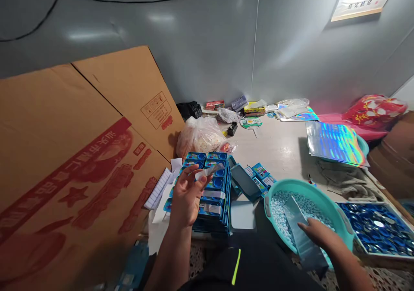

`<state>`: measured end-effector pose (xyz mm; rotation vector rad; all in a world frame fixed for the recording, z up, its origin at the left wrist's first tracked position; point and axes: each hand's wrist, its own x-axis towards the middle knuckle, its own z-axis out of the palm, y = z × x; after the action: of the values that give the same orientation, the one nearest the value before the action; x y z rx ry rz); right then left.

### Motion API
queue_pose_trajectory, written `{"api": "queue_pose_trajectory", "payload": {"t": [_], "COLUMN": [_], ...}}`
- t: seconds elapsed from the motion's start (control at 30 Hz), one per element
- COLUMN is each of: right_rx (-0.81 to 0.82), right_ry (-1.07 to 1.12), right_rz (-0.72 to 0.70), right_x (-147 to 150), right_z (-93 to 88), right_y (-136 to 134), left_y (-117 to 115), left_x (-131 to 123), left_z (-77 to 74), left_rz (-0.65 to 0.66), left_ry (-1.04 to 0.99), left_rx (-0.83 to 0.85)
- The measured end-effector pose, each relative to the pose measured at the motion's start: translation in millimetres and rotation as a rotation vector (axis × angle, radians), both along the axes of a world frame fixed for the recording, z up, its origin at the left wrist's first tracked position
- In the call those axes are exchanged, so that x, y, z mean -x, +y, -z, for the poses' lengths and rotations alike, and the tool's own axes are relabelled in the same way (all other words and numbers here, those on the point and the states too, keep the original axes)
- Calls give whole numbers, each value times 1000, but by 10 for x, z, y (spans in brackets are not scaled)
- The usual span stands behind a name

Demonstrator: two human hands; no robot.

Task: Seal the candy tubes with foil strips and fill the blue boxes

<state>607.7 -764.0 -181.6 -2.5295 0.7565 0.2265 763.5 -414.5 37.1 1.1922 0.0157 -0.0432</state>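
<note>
My left hand (186, 194) is raised over stacked blue printed boxes (217, 182). Its thumb and fingers pinch a small clear plastic strip or bag (211, 170). Two more pale strips lie across the front of the stack. On the right, a turquoise basin (299, 182) holds many small white and pale-blue pellets (278, 207). Inside and across its near edge slants a long pale-blue, open-topped card tray (299, 226). My right hand (318, 231) grips the tray's right side, thumb on top; its other fingers are partly hidden.
A large cardboard carton (97, 153) stands at left. Beside the stack lie an open blue box (246, 181), small boxes (260, 170) and a white lid (243, 215). A tray of round blue tins (378, 228) stands right of the basin. Shiny sheets (336, 144) and plastic bags (203, 133) lie behind.
</note>
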Motion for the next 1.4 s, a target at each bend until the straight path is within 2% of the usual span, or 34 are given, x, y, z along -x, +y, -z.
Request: {"api": "queue_pose_trajectory", "payload": {"t": [0.1,0.17,0.23,0.3,0.4,0.47,0.53,0.67,0.8,0.87,0.93,1.03,1.1,1.2,1.3,1.4], "right_rx": [122,78,-171,-497,-881,-1033,-1075,-1028,-965,-817,-590,-257,-127,-102,-173,-220], "right_ry": [-74,-229,-441,-606,-718,-779,-840,-927,-1015,-980,-884,-750,-730,-720,-693,-693], "right_rz": [-7,-1,-100,-245,-392,-425,-432,-439,-464,-539,-688,-892,-940,-952,-932,-863], "right_x": [-287,-516,-716,-856,-951,-974,-992,-1043,-1097,-1135,-1188,-1282,-1330,-1369,-1404,-1443], "right_z": [-273,-518,-789,-1068,-1454,-1654,-1795,-1922,-1937,-1959,-2015,-2142,-2220,-2275,-2264,-2235], "right_y": [122,273,495,783,1250,1501,1659,1750,1721,1676,1619,1561,1559,1595,1630,1630], "left_y": [20,25,13,-24,-118,-189,-250,-293,-174,-77,1,32,13,-9,-13,-29], "left_x": [31,63,103,150,231,292,355,447,424,383,340,275,233,180,133,107], "left_z": [-13,-14,-7,6,28,36,40,65,88,52,-17,-114,-120,-22,120,192], "left_rz": [-21,-30,-8,37,94,98,70,33,5,-88,-118,43,134,130,55,-61], "left_ry": [10,12,27,50,70,61,43,49,-21,-133,-241,-400,-548,-726,-783,-816], "left_rx": [-10,2,36,77,90,67,22,-74,-143,-287,-475,-728,-873,-973,-968,-960]}}
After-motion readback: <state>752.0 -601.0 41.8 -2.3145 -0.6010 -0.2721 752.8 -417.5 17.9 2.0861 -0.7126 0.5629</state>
